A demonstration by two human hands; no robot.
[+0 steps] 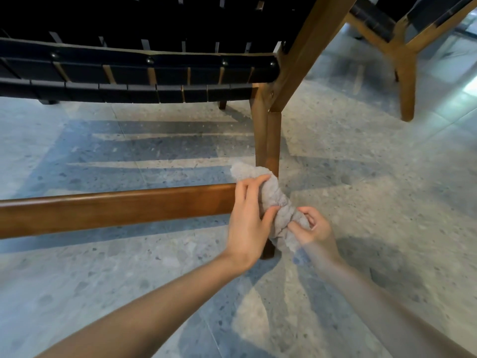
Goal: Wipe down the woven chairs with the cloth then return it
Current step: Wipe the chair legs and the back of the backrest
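The left hand (pixel 247 218) is curled over the cloth (pixel 276 197), fingers across its upper part and thumb pressed into the middle; the right hand (pixel 313 228), somewhat blurred, pinches the lower end between thumb and fingertips. The cloth sits bunched round the wooden leg (pixel 267 140), down at the corner where the right end of the low rail (pixel 116 208) meets that leg, just above the foot on the floor (pixel 374 177). It looks a soft, fluffy, light thing, grey and thick; I'd judge it will crush and fold to whatever shape the hands give it, so it suits wrapping round a post and drawing along it; it won't slip on the wood much, though a loose tail could drag on the floor. The best hold seems to be the one in use, one hand closing it round the leg and the other keeping the free end gathered. Counting up: one cloth; two hands on it; two woven chairs in sight, the near chair (pixel 139 71) with its black strapping overhead, and a second chair (pixel 405 55) well apart at the upper right.
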